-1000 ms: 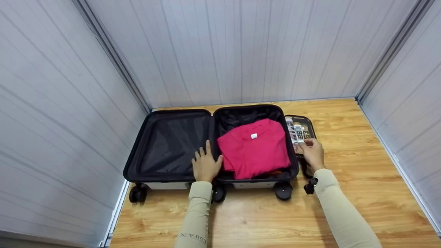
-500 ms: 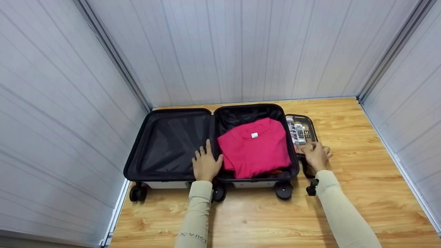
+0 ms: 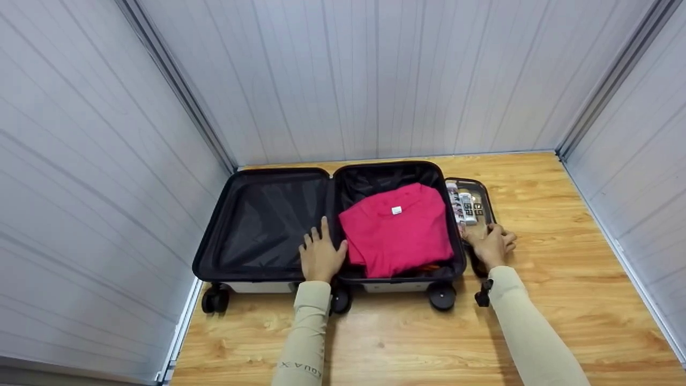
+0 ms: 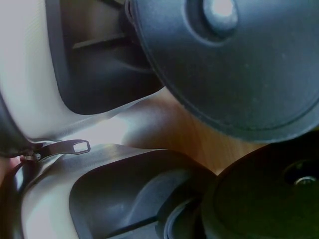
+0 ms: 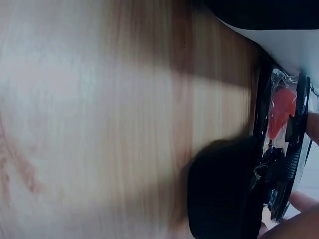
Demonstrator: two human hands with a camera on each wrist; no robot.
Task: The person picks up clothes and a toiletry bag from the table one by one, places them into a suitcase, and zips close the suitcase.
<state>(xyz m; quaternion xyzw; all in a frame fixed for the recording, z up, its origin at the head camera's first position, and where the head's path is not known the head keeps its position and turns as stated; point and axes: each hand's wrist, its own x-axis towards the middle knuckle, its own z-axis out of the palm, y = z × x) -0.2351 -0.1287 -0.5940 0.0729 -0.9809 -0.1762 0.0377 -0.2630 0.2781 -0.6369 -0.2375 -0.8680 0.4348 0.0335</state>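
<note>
A clear toiletry bag [image 3: 477, 199] with black trim lies against the right side of an open suitcase [image 3: 268, 225]. White tubes [image 3: 467, 208] with dark lettering show inside it. My right hand [image 3: 490, 245] grips the near end of the bag, thumb on the left and fingers bent over the right edge. In the right wrist view, fingertips [image 5: 301, 201] touch the bag, and a red item [image 5: 283, 110] shows through its side. My left hand [image 3: 321, 258] rests with fingers spread on the suitcase's middle edge. A folded pink shirt [image 3: 399, 230] fills much of the right half.
Black wheels [image 3: 441, 296] stick out along the suitcase's near side. A zipper pull [image 4: 65, 148] hangs between the halves in the left wrist view. A black band [image 3: 476, 262] lies below the bag. Pale panel walls [image 3: 375, 80] surround the wooden floor [image 3: 557, 225].
My right hand has moved from a pinch over the bag's contents to the bag's near right edge, uncovering more of the tubes. The left hand has stayed still.
</note>
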